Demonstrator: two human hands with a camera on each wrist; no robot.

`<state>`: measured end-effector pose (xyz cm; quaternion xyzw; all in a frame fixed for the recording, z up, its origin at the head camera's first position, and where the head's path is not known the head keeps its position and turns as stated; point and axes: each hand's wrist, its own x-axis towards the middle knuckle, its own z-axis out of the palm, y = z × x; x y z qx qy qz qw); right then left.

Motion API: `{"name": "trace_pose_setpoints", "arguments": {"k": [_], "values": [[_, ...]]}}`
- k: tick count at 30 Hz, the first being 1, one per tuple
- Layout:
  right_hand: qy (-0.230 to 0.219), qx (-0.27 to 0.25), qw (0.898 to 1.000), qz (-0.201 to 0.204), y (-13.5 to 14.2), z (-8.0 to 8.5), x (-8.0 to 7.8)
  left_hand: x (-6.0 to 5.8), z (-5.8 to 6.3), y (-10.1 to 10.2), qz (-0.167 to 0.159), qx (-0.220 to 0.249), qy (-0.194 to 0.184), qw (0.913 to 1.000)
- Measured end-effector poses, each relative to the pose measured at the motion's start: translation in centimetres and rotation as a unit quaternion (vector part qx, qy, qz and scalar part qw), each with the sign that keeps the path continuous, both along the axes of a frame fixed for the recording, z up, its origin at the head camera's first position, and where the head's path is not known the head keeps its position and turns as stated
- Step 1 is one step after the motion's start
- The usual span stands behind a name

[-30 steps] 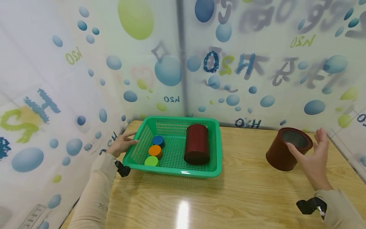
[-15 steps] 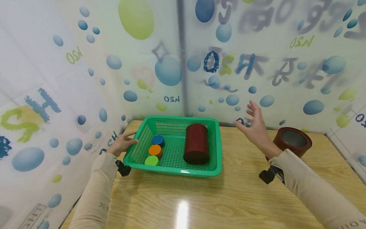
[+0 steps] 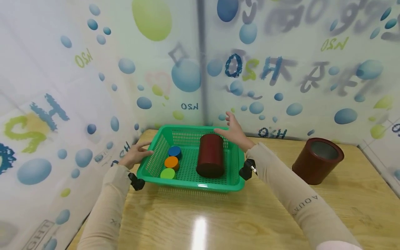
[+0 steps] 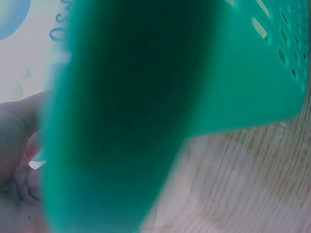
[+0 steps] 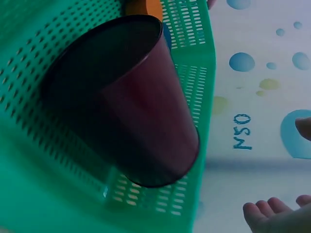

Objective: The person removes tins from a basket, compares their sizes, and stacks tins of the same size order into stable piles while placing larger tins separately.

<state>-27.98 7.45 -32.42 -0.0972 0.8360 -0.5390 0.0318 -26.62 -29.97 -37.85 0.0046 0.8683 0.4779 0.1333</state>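
A green plastic basket (image 3: 203, 187) stands on the table. In it, on the right side, is a dark red cylinder (image 3: 210, 156), whose dark round end (image 5: 104, 58) faces the right wrist camera. Three small round pieces, blue (image 3: 174, 152), orange (image 3: 172, 163) and lime green (image 3: 168, 173), line the basket's left side. My left hand (image 3: 135, 155) rests at the left rim, thumb reaching over it and fingers extended. Above the back right rim, my right hand (image 3: 234, 132) holds nothing, with thumb and fingers spread just beyond the cylinder's far end.
A second dark red cylinder (image 3: 307, 165), open at the top with a grey inside, stands tilted on the right of the wooden table (image 3: 265, 215). A patterned white curtain (image 3: 275, 34) closes off the back and the left side.
From beside the cylinder on the table, my right hand has swung left to the basket's back right corner, staying empty. My left hand keeps its place at the rim.
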Motion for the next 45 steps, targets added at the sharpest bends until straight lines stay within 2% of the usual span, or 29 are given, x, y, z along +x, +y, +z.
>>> {"name": "trace_pose_setpoints", "arguments": {"k": [5,10,21,36,45], "values": [[-0.059,-0.009,0.998,-0.030,-1.8,-2.1,-1.1,-0.1,0.1,0.1,0.003,0.008,-0.005,1.0000],[-0.115,-0.013,0.992,-0.042,-2.9,-3.5,-1.4,-0.2,0.0,0.1,0.008,0.011,-0.007,0.9999],[-0.142,0.017,0.989,-0.036,-3.8,-5.6,-1.6,-0.1,0.0,0.0,0.007,0.009,-0.002,0.9999],[-0.187,-0.006,0.982,-0.011,-3.7,-6.5,-1.8,-0.3,-0.2,-0.3,0.012,-0.003,0.004,0.9999],[-0.230,-0.016,0.973,0.006,-3.4,-6.9,-1.8,-0.1,0.0,-0.1,0.012,0.006,-0.001,0.9999]]}}
